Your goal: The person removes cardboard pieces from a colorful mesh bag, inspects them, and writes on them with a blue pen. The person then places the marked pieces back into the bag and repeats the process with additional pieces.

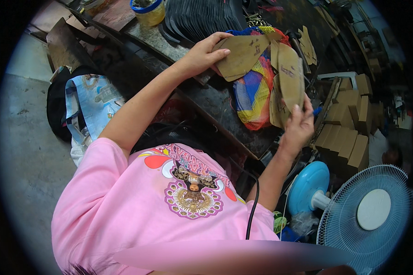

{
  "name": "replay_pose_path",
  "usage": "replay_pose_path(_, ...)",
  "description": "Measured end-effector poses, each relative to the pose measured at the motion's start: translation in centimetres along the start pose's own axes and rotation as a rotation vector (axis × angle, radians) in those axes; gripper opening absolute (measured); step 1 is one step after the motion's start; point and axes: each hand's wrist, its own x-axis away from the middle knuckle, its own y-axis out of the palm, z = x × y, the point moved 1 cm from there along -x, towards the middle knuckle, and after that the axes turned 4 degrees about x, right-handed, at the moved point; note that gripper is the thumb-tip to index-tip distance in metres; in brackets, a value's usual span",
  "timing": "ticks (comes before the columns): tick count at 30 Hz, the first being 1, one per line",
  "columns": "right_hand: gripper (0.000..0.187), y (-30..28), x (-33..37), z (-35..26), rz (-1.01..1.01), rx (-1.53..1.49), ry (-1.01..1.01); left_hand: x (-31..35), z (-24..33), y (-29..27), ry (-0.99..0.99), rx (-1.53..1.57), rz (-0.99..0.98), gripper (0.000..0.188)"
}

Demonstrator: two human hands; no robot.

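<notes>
While both forearms reach out over the dark surface (pixel 218 103), each hand has its own flat brown piece. The left hand (pixel 213 55) pinches the broad piece (pixel 243 52) at its left edge, thumb on top and fingers curled beneath, a grip that probably suits thin, stiff sheet because it leaves most of the marked face uncovered. The right hand (pixel 300 123) pinches the narrower piece (pixel 290 75) near its lower end, so its length points away from the person and its markings also face up. Whether the two pieces touch where their far ends come close, I cannot tell.

Both are held above a bundle of blue, yellow and red netting (pixel 254 98), which they partly hide. More brown sheet (pixel 276 107) shows beneath the narrower piece; what supports it is unclear. Beyond the left hand, black curved pieces (pixel 202 20) sit closely packed in a row, which likely helps them support one another. A blue-rimmed yellow tub (pixel 147 11) stands beside them, apart from the hands.
</notes>
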Motion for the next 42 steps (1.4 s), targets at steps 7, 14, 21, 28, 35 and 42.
replay_pose_path(7, 0.043, 5.7, 2.3, -2.5, -0.32, 0.514, -0.272, 0.5, 0.5, -0.4, -0.024, 0.139, -0.103, 0.058)
replay_pose_path(14, 0.042, 6.6, 3.4, -3.3, -0.547, 0.613, -0.466, 0.2, 0.3, -1.0, -0.076, -0.077, -0.027, 0.05)
replay_pose_path(21, 0.028, -1.0, 0.5, -0.7, -0.083, 0.717, -0.2, 1.9, 1.4, 0.0, -0.079, 0.286, 0.143, 0.036)
replay_pose_path(28, 0.039, -1.3, 0.2, 2.0, 0.009, 0.748, -0.299, 4.9, 4.6, 0.9, -0.154, 0.279, 0.173, 0.042)
replay_pose_path(35, 0.021, 0.5, 2.0, 1.6, -0.019, 0.805, -0.33, 7.0, 4.4, 3.4, -0.267, 0.306, 0.216, 0.051)
replay_pose_path(42, 0.012, 0.7, 3.3, -0.3, 0.063, 0.658, -0.413, 7.6, 3.7, 6.3, -0.322, 0.558, 0.203, 0.051)
